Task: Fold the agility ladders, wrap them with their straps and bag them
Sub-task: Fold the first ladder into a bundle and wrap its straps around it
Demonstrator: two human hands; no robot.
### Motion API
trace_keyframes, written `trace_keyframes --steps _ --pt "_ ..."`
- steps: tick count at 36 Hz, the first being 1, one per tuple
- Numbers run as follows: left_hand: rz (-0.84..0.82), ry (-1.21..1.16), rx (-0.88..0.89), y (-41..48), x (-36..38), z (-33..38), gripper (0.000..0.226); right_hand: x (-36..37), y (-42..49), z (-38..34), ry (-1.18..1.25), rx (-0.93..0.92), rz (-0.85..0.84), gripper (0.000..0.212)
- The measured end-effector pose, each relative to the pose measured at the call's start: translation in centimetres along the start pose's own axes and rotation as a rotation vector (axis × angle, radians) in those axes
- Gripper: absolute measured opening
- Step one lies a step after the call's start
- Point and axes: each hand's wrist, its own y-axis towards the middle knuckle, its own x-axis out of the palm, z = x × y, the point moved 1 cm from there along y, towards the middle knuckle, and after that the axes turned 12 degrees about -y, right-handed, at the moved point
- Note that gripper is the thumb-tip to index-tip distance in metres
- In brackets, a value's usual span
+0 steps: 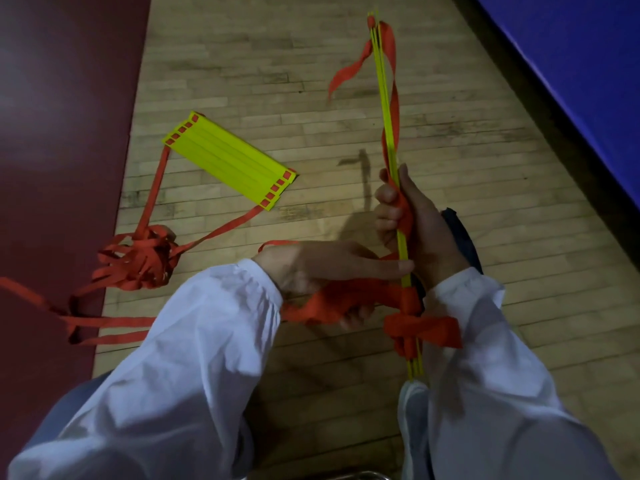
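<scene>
R hand fingers clamp rung bundle mid-length, prob stiff & light; L hand fingers curl round limp strap.

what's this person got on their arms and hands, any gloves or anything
No gloves: the left hand and right hand are bare. Both arms are covered to the wrist by loose, crinkled white long sleeves with gathered cuffs, the left sleeve and right sleeve. A dark item shows beside the right wrist; what it is cannot be told.
</scene>
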Motion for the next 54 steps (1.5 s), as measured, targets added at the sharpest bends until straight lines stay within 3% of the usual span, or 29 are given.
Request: trace_keyframes --steps 3,8,12,21,27,33,39,42,47,50,54 --pt "-0.099 0.071 -0.069 -0.8 -0.8 0.4 0.075 -0.1 -0.4 -0.4 -0.066 -0.016 0.065 0.022" --pt "-0.063 0.145 -0.007 -0.8 -1.1 0.3 0.028 -0.1 -0.3 -0.4 -0.079 -0.004 0.092 0.023" --pt "-0.035 0.054 0.0 -0.4 -1.2 -0.1 0.009 -0.2 -0.2 -0.3 -0.201 -0.02 0.126 0.021" --pt "0.026 0.102 0.076 -0.3 -1.0 -0.4 0.035 0.8 -0.4 0.3 -0.449 -0.097 0.202 0.015" --pt "0.118 0.066 -0.013 0.0 -0.9 0.0 0.025 0.4 0.0 0.9 -0.651 -0.197 0.245 0.015" --pt "0.198 0.275 0.069 0.5 -0.7 -0.3 0.043 0.5 0.2 1.2 -0.723 -0.283 0.279 0.016" --pt "0.169 0.166 0.122 0.6 -0.5 -0.8 0.039 -0.5 0.2 0.8 -0.657 -0.244 0.307 0.019" --pt "0.048 0.061 0.144 0.2 -0.1 -0.5 0.03 -0.8 0.7 0.2 -0.422 -0.043 0.276 0.03" --pt "-0.057 -0.034 0.122 -0.2 0.5 -0.5 0.02 -1.1 0.7 0.4 -0.018 0.242 -0.007 0.042" --pt "-0.079 -0.063 0.121 -0.5 0.9 -0.2 0.022 -1.8 1.5 0.8 0.172 0.295 -0.25 0.039" --pt "-0.06 -0.052 0.129 -1.0 1.1 0.6 0.021 -2.6 2.2 1.1 0.321 0.313 -0.391 0.024"
